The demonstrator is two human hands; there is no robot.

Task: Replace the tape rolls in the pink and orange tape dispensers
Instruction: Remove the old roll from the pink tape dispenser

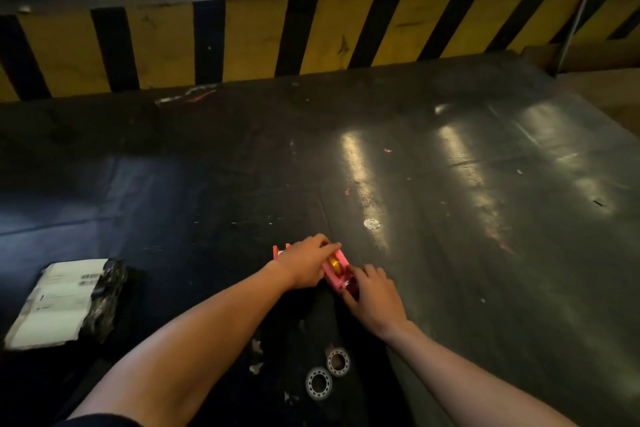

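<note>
A pink tape dispenser [335, 274] lies on the dark table, with a yellow tape roll [334, 262] seated in it. My left hand [304, 263] rests on top of the dispenser, its fingers over the roll. My right hand [372, 295] holds the dispenser's near end by the cutter. An orange dispenser [278, 251] peeks out just behind my left hand, mostly hidden. Two white-edged tape rolls [338, 361] [319, 383] lie flat on the table close to me, between my forearms.
A wrapped white parcel with labels [65, 300] lies at the left. A yellow-and-black striped barrier [242, 42] runs along the table's far edge. Small scraps of tape [256, 367] lie near the rolls, and a white sticker [371, 224] beyond the dispenser.
</note>
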